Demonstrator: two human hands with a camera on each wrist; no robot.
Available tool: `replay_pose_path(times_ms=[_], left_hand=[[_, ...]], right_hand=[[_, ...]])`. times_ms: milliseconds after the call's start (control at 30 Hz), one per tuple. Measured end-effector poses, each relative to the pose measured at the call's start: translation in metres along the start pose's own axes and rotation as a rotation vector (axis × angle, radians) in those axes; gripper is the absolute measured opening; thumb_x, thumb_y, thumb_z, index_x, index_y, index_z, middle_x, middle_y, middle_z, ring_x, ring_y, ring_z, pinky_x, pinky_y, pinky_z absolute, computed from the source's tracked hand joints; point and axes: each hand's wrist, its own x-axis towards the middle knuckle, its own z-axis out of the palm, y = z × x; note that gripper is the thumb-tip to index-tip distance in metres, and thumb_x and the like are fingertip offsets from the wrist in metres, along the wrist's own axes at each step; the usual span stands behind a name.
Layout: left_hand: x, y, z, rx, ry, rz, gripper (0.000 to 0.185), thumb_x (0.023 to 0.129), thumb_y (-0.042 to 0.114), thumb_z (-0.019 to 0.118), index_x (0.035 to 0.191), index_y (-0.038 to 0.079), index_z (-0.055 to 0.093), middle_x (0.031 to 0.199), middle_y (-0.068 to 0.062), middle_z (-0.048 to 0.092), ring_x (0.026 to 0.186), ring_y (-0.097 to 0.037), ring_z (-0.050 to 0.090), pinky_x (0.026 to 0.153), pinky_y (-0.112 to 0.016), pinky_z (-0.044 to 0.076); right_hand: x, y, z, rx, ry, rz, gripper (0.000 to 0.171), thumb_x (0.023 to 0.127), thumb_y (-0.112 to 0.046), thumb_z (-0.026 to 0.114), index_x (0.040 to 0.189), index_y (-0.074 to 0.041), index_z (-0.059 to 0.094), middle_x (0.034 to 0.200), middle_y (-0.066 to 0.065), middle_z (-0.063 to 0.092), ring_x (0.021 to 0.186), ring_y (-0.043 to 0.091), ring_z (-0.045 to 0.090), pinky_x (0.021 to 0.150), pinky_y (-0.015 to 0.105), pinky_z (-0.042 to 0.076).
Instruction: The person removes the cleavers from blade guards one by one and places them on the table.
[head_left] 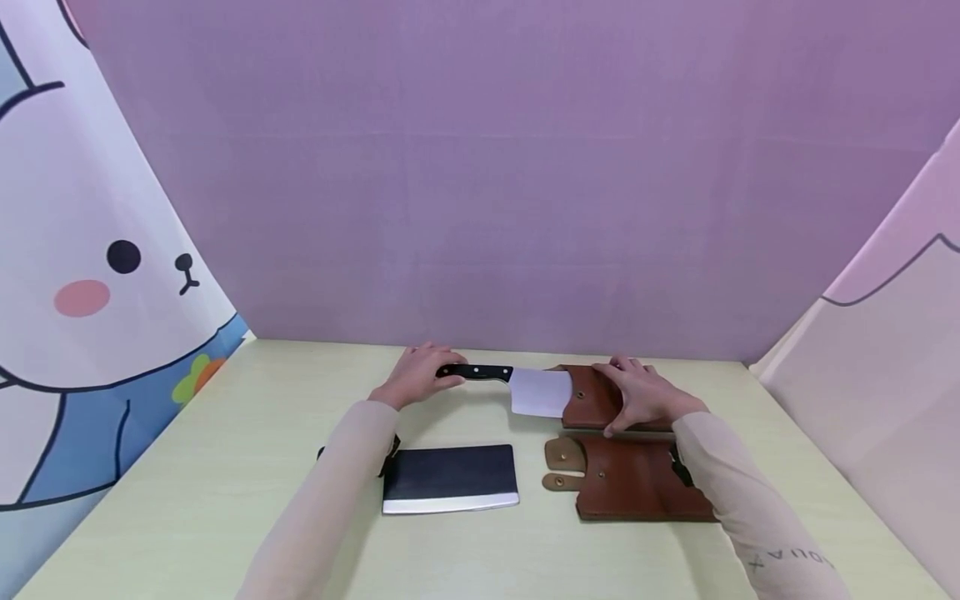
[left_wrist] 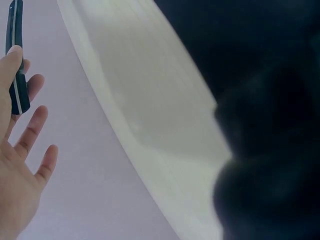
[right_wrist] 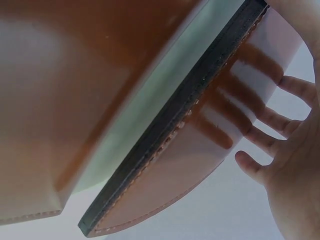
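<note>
From the head camera, the left hand (head_left: 414, 379) grips the black handle of a cleaver (head_left: 517, 385) whose blade sits partly inside a brown leather sheath (head_left: 588, 398). The right hand (head_left: 643, 393) lies on top of that sheath, fingers spread flat and pressing it to the table (head_left: 225, 467). Nearer the person than both hands lie a second cleaver (head_left: 450, 477) and a second sheath (head_left: 633, 477), untouched. To do this well, I judge the blade should travel straight along the sheath's length while the right palm keeps the leather from sliding.

The left wrist camera shows the thumb over the handle (left_wrist: 15, 60) while the other fingers (left_wrist: 31, 131) stand out loosely, so a firmer wrap would help.

The right wrist camera shows straight fingers (right_wrist: 270, 142) against the sheath's stitched edge (right_wrist: 175, 125), kept clear of its open mouth.
</note>
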Motion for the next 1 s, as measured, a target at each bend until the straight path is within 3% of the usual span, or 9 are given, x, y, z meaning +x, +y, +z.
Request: replay_pose_path(times_ms=[367, 1000], left_hand=[[-0.003, -0.007, -0.004, -0.016, -0.025, -0.026, 0.037, 0.087, 0.040, 0.059, 0.120, 0.024, 0.060, 0.125, -0.002, 0.057, 0.117, -0.026, 0.046, 0.092, -0.050, 0.032], [-0.010, -0.016, -0.012, -0.011, 0.005, -0.025, 0.036, 0.087, 0.039, 0.059, 0.119, 0.022, 0.062, 0.120, -0.002, 0.060, 0.112, -0.026, 0.049, 0.090, -0.051, 0.034]], right_hand=[[0.000, 0.004, 0.000, -0.033, 0.014, -0.020, 0.106, 0.050, -0.050, 0.084, 0.137, -0.012, 0.039, 0.122, 0.015, 0.042, 0.108, 0.032, 0.043, 0.089, 0.055, 0.037], [-0.004, 0.009, -0.002, -0.046, 0.015, -0.005, 0.105, 0.050, -0.050, 0.084, 0.137, -0.012, 0.039, 0.123, 0.014, 0.042, 0.111, 0.032, 0.040, 0.093, 0.059, 0.032]])
